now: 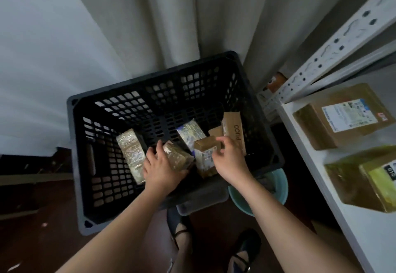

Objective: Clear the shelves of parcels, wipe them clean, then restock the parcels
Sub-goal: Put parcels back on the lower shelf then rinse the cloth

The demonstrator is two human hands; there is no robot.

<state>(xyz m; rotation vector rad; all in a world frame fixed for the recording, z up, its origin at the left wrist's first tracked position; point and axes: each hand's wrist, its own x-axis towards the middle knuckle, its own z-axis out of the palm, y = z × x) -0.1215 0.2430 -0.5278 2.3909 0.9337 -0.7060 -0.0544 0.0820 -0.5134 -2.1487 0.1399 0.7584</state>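
Crate [246, 92]: black, slotted walls, on the floor before you, against the grey curtain [171, 15]. Both your hands reach into it.

Left hand [160, 169]: fingers curled round a brown taped parcel [177, 154] near the crate's middle, thumb at its near end; grip closed on it.

Right hand [230, 159]: fingertips pinch the top corner of a small brown box [206, 144], which rests on a white-labelled parcel [204, 163].

Other parcels in the crate:
- clear-taped block [130, 154], leaning at the left, just beside your left hand;
- blue-and-white pack [190, 133], behind the brown taped parcel;
- carton marked PUCO [234, 131], upright at the right wall, with a flat cardboard piece [215, 132] touching its left side.

Shelf [304, 144]: white, to your right, on a slotted metal upright [334, 47]. Two parcels already lie on it: a brown box with a printed label [342, 116] farther back, and a yellow-green wrapped one [364, 180] nearer you.

Basin [278, 193]: teal, on the floor between crate and shelf, partly hidden by the crate and your right forearm.

Your dark shoes [246, 249] show at the bottom edge on the dark floor.
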